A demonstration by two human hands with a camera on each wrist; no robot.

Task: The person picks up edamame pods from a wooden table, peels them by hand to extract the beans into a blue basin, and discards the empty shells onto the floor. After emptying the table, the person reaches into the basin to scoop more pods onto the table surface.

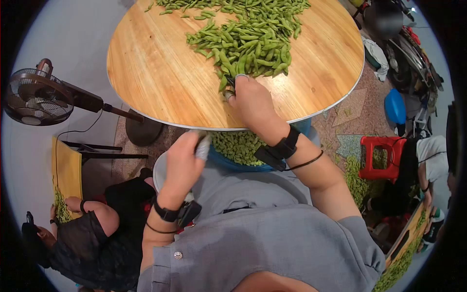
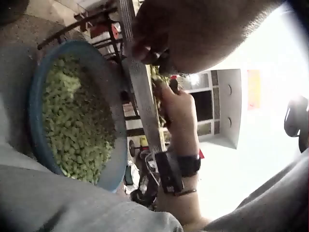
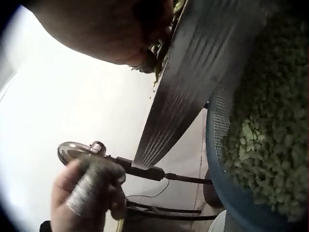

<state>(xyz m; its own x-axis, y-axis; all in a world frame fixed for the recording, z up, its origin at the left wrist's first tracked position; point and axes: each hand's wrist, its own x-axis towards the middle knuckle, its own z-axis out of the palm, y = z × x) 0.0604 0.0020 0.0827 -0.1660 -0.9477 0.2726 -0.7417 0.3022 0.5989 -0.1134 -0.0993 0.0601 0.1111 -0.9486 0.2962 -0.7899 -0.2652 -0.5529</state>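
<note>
Green soybean pods (image 1: 253, 41) lie heaped on the round wooden table (image 1: 151, 63). At the near end of the heap, my right hand (image 1: 255, 100) pinches at a pod (image 1: 223, 83), with dark and grey coverings on its fingertips. My left hand (image 1: 182, 160) is bent just off the table's near edge, blurred in the head view. Silver wrapping (image 3: 84, 191) covers one of its digits; whether a pod is inside its curled fingers I cannot tell. Below the table edge stands a blue basin (image 2: 36, 113) with shelled green beans (image 2: 79, 125) in it.
A standing fan (image 1: 39, 97) is at the left. Beyond it a person in black (image 1: 92, 233) works at a yellow table (image 1: 68, 165) with pods. To the right are a red stool (image 1: 382, 143), a blue container (image 1: 395, 107), pods on the floor and another person (image 1: 433, 155).
</note>
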